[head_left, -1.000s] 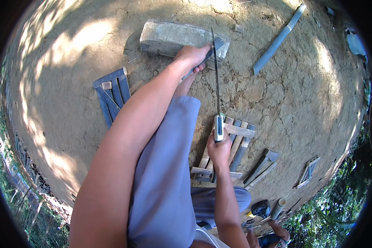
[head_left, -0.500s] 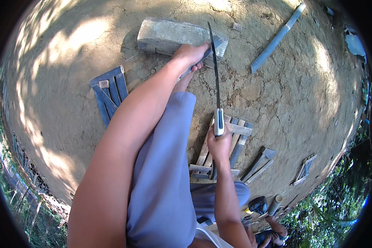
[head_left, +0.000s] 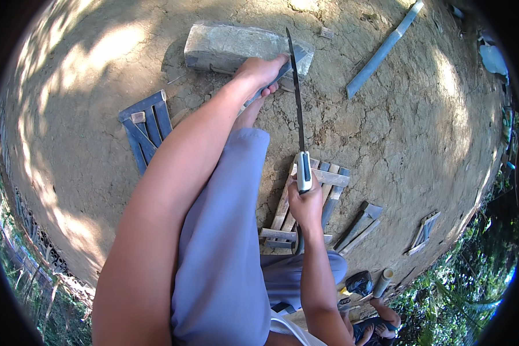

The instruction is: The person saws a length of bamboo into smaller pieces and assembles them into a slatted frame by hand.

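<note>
My left hand is closed round a dark wooden slat, thumb on top and fingertips curled below. The slat rests slantwise over the right end of a weathered wooden block lying on the ground. My right hand grips the white and dark handle of a handsaw. Its long, thin blade points away from me and crosses the slat just right of my left thumb. Whether the teeth have entered the wood I cannot tell. My bare foot is near the block, under my left hand.
A slatted wooden frame lies under my right hand; a dark slatted panel is at left. Rightward are a long slat, a dark wide-ended piece and a small frame. Another person sits lower right, near a tube.
The whole view has shifted slightly, moving the scene a little left. Both hands keep their grips, and the saw still lies across the slat with hardly any visible movement.
</note>
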The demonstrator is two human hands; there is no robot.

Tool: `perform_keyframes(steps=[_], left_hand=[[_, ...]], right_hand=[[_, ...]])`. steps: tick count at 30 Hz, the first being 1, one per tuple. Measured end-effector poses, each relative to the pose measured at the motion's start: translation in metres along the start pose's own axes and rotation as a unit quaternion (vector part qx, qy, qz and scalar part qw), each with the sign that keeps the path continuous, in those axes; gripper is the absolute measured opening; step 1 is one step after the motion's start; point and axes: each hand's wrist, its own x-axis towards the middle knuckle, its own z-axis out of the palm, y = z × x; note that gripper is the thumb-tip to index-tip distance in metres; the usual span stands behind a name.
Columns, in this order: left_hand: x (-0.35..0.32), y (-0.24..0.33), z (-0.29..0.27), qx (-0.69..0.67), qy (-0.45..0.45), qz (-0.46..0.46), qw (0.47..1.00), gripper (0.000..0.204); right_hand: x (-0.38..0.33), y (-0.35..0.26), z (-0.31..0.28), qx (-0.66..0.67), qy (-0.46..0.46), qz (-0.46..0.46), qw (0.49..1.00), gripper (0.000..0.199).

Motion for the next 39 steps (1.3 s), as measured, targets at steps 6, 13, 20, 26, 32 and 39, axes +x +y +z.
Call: perform_keyframes(steps=[6,13,20,26,32,39], left_hand=[[-0.004,0.004,0.000,0.029,0.011,-0.013,0.999,0.063],[0.000,-0.002,0.000,0.031,0.021,-0.019,0.999,0.061],[-0.003,0.006,0.006,0.027,0.012,-0.014,0.999,0.060],[0.001,-0.003,0.003,0.003,0.002,-0.013,1.000,0.064],[0.003,0.003,0.004,0.004,0.011,-0.002,1.000,0.063],[0.000,0.002,0.004,0.031,0.011,0.000,0.999,0.061]], right_hand=[[0.028,-0.011,0.005,-0.020,0.003,-0.040,0.999,0.015],[0.017,0.004,0.010,0.006,-0.009,-0.005,1.000,0.012],[0.070,-0.023,0.005,-0.002,-0.006,-0.019,1.000,0.012],[0.002,0.002,0.002,-0.001,0.011,-0.005,1.000,0.015],[-0.006,0.011,0.000,-0.014,0.013,0.012,1.000,0.017],[0.058,-0.021,0.012,-0.004,-0.023,0.031,0.999,0.017]])
